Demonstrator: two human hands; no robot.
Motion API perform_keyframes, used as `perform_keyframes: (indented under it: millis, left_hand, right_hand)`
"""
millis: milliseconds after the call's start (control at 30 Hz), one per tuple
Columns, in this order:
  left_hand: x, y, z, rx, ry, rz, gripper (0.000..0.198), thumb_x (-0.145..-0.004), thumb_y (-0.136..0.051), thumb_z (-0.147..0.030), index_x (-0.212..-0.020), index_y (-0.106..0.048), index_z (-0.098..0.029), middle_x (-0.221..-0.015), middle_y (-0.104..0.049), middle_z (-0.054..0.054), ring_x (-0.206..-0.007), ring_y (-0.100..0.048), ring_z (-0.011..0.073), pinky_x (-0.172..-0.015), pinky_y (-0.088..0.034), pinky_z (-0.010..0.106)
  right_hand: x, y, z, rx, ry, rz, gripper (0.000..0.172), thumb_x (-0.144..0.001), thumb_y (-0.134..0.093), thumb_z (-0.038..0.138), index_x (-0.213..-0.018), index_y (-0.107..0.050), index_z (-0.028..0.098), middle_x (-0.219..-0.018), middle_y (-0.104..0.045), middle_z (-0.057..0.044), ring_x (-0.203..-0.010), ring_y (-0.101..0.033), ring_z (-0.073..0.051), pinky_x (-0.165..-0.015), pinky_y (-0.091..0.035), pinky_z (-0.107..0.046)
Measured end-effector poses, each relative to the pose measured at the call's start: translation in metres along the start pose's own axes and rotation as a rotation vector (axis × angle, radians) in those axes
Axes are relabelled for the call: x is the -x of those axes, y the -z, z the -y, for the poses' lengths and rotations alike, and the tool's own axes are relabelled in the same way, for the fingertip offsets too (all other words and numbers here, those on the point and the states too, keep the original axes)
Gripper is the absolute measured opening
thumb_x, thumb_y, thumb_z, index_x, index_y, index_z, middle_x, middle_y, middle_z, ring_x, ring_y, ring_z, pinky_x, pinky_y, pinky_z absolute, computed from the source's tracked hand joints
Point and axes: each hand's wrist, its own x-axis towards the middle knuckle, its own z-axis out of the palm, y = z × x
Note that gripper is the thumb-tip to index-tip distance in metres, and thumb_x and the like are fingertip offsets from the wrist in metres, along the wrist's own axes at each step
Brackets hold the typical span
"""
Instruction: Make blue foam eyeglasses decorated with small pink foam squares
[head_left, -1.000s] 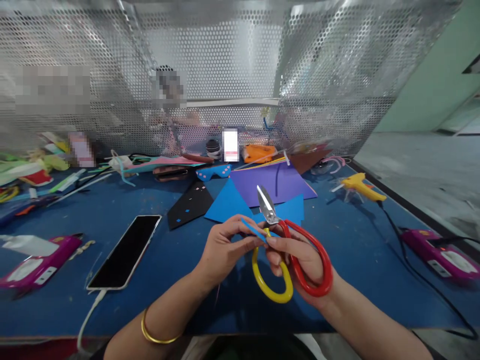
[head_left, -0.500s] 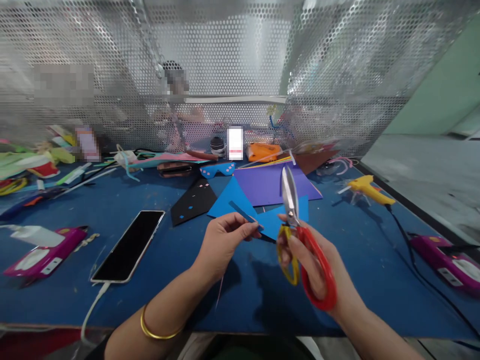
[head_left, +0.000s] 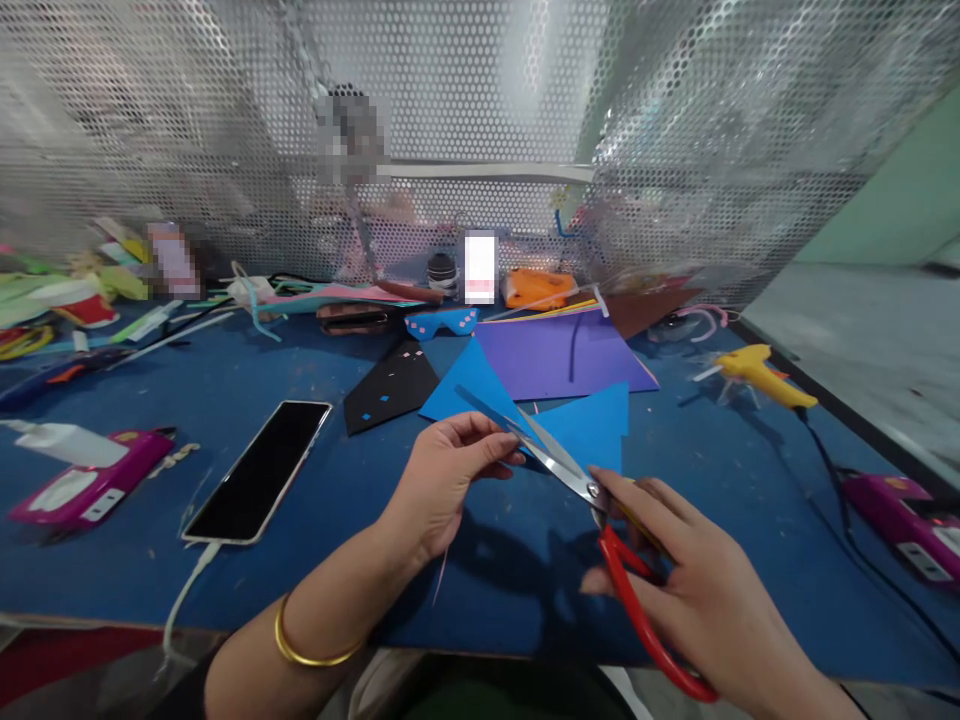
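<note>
My left hand [head_left: 457, 470] pinches a thin dark blue strip [head_left: 480, 400] between thumb and fingers, its free end pointing up and left. My right hand [head_left: 690, 570] is wrapped round the red and yellow handles of the scissors [head_left: 592, 492]. The blades are parted and point left, their tips close to my left fingertips. Behind the hands lie a blue triangular sheet [head_left: 469, 382] and another cut blue sheet [head_left: 592, 425]. Blue glasses-shaped paper with pink squares [head_left: 441, 322] and a black piece with small squares [head_left: 390, 388] lie farther back.
A purple sheet [head_left: 562, 355] lies at the back. A black-screened phone [head_left: 259, 470] with a white cable is at left, near a magenta power strip [head_left: 97, 480]. At right are a yellow glue gun [head_left: 765, 378] and another magenta strip [head_left: 907, 525]. Perforated metal mesh [head_left: 465, 90] rises behind.
The scissors have swung from upright to pointing left, and their blades have opened beside my left fingertips. My left hand still pinches the strip. The camera view has shifted slightly.
</note>
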Motion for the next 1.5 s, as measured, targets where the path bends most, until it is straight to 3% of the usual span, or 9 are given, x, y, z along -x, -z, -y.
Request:
perform_keyframes:
  millis: [533, 833, 1500]
  left_hand:
    - [0.0021, 0.0001, 0.0002, -0.008, 0.057, 0.020, 0.020, -0.063, -0.083, -0.029, -0.065, -0.067, -0.017, -0.070, -0.070, 0.000, -0.067, -0.064, 0.0111, -0.060, -0.047, 0.021]
    - [0.0017, 0.0009, -0.0008, -0.042, 0.062, 0.026, 0.019, -0.064, -0.082, -0.030, -0.068, -0.068, -0.018, -0.069, -0.071, 0.000, -0.067, -0.064, 0.0109, -0.061, -0.045, 0.021]
    - [0.0022, -0.0025, 0.0001, -0.054, 0.028, 0.006, 0.025, -0.062, -0.083, -0.028, -0.073, -0.064, -0.017, -0.068, -0.069, 0.000, -0.064, -0.063, 0.0116, -0.062, -0.045, 0.024]
  right_hand:
    - [0.0037, -0.0057, 0.0015, -0.033, 0.033, 0.009, 0.052, -0.089, -0.062, 0.030, -0.139, -0.052, 0.023, -0.095, -0.063, -0.004, -0.069, -0.065, -0.013, -0.061, -0.056, -0.023]
    - [0.0026, -0.0061, 0.0018, -0.037, 0.008, 0.020, 0.052, -0.087, -0.062, 0.024, -0.138, -0.053, 0.023, -0.088, -0.058, -0.002, -0.065, -0.060, -0.011, -0.057, -0.053, -0.021]
    - [0.0086, -0.0051, 0.0022, -0.130, -0.055, 0.034, 0.050, -0.088, -0.064, 0.028, -0.137, -0.055, 0.028, -0.082, -0.055, 0.000, -0.061, -0.055, -0.011, -0.053, -0.052, -0.021]
